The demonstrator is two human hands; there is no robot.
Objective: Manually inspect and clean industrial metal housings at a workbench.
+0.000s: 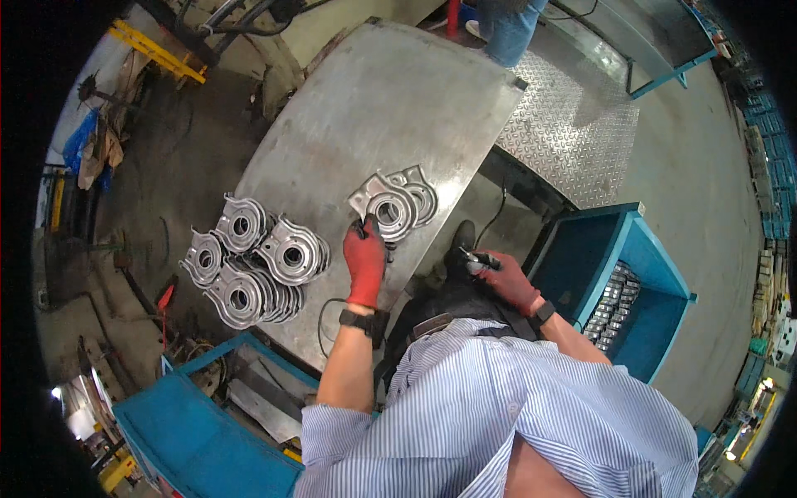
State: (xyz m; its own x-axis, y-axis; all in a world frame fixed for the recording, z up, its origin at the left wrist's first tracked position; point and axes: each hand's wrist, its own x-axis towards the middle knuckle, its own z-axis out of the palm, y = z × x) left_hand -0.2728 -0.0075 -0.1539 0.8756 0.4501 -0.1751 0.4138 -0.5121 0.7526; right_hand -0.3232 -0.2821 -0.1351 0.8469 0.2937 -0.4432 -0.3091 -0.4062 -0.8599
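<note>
Our left hand, fingers pressed together, steadies the metal plate at 12 o'clock; our right hand, fingers clamped, holds the hand tool ready.

no packages, labels, signs or screens can be made out here.

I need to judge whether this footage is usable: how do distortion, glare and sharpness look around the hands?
Head view: fisheye bends the steel table edges and leaves black corners; soft sheen on the table, no harsh glare; the left hand on the stamped metal parts is fairly sharp; the right hand and its small tool look slightly soft; the bright spots at the lower-right rim are blown out.
</note>
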